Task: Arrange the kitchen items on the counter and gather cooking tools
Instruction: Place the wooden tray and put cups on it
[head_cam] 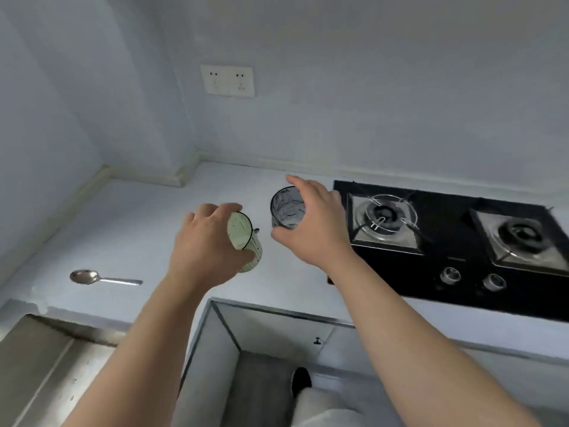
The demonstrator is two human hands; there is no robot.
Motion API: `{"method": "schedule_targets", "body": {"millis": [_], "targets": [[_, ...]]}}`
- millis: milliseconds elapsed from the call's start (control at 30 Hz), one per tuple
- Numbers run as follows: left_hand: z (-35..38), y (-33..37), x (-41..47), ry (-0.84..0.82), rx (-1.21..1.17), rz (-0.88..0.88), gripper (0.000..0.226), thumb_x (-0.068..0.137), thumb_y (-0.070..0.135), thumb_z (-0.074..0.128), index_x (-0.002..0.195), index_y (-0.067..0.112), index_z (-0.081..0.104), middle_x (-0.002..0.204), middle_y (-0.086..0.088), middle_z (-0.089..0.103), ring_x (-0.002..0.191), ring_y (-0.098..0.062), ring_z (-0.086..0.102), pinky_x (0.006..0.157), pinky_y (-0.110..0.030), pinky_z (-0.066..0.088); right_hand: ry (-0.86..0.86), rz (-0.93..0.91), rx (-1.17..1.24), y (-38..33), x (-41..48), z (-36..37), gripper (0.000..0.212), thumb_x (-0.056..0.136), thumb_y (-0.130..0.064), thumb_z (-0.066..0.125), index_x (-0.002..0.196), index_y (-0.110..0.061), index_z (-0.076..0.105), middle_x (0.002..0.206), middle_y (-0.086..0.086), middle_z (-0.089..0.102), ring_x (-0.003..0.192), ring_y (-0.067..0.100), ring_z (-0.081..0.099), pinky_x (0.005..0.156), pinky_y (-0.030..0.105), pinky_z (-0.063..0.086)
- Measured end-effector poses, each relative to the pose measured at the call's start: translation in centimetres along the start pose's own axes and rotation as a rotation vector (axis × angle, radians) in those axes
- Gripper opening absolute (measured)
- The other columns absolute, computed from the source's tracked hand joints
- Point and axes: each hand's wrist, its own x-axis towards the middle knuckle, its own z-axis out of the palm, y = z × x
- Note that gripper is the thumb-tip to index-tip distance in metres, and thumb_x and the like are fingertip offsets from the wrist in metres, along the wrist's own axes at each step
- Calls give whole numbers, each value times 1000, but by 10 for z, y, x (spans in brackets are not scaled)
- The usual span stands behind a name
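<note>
- Green ribbed cup (246, 241), tilted, is clasped in the left hand (203, 245) above the desk (138, 229), left of the gas hob (455, 241).
- Right hand (311, 217) grips the dark glass tumbler (286, 211) just beside the hob; a steel spoon (98, 278) lies far left.
- Step, likely: placing cups; next, set both upright.

The spoon (92, 277) is shiny metal; one cup (288, 211) looks like clear glass, the other cup (246, 241) glazed pale green. The hob (462, 266) is glossy black, the worktop (138, 235) matt.
</note>
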Motion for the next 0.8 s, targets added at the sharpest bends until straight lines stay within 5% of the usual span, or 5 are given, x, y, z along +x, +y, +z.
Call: {"method": "schedule_targets", "body": {"millis": [433,800], "targets": [[104,307,-59,-206,6,559,87,67,39,78,144,36,39,141,2,44,128,-26,39,105,-40,38,403,455,-85,202,-161,-235,87,64,-44,74,144,-40,37,137,-12,49,120,21,40,102,40,41],[253,593,-164,-409,-98,714,85,66,50,80,140,33,43,132,-1,47,121,-23,47,97,-42,50,583,783,-152,408,-333,-442,84,66,-37,74,142,-39,40,137,-8,49,117,22,39,97,36,41]]}}
